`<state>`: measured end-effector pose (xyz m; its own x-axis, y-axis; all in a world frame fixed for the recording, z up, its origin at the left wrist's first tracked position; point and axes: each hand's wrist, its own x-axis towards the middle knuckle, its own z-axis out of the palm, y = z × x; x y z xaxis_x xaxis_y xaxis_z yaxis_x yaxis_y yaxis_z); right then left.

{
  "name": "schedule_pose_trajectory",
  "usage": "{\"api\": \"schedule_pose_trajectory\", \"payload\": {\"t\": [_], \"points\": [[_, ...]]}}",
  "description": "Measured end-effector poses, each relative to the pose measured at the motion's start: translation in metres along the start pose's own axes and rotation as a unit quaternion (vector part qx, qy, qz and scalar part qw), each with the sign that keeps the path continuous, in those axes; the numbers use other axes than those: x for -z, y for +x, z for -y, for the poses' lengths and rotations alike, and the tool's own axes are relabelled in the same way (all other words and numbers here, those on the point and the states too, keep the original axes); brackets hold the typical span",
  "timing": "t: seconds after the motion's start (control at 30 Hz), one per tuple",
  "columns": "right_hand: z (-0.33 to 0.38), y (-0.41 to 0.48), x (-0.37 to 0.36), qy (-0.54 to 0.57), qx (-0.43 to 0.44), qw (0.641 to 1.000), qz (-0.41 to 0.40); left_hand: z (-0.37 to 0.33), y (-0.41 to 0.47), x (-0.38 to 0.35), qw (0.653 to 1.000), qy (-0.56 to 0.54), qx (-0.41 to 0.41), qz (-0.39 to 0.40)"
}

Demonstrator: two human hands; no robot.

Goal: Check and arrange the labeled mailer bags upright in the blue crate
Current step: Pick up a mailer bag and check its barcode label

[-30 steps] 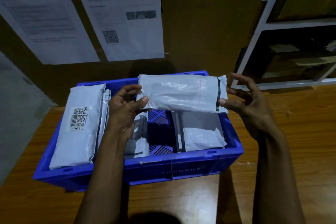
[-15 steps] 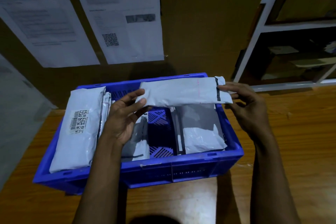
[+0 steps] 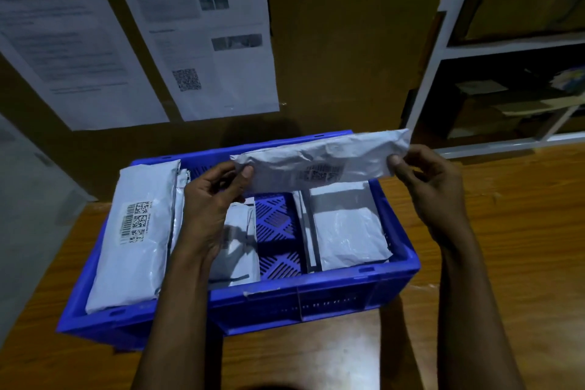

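Observation:
A blue crate stands on the wooden table. Above its far half I hold a grey mailer bag lengthwise, its barcode label facing me. My left hand pinches the bag's left end and my right hand pinches its right end. Inside the crate, a labeled mailer leans at the left with others behind it, one mailer sits partly hidden by my left wrist, and another mailer stands at the right.
Bare crate floor shows between the middle and right mailers. Printed sheets hang on the brown wall behind. A white shelf frame stands at the right, and the wooden table extends around the crate.
The held mailer has been turned over about its long axis: the plain side with the black strip faced me before, and now the barcode label faces me. Both hands shifted their grip.

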<state>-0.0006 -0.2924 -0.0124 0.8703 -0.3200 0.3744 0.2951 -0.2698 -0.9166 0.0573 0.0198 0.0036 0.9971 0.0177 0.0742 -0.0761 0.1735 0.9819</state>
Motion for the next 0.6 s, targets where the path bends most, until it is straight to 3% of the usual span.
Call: {"api": "schedule_pose_trajectory", "payload": {"t": [0.2, 0.6], "points": [[0.009, -0.005, -0.005, 0.035, -0.01, 0.999, 0.018, -0.003, -0.003, -0.003, 0.999, 0.03, 0.011, 0.009], [0.018, -0.007, -0.014, 0.109, -0.162, 0.979, -0.05, 0.008, -0.01, -0.013, 0.998, 0.007, 0.059, -0.035]]}}
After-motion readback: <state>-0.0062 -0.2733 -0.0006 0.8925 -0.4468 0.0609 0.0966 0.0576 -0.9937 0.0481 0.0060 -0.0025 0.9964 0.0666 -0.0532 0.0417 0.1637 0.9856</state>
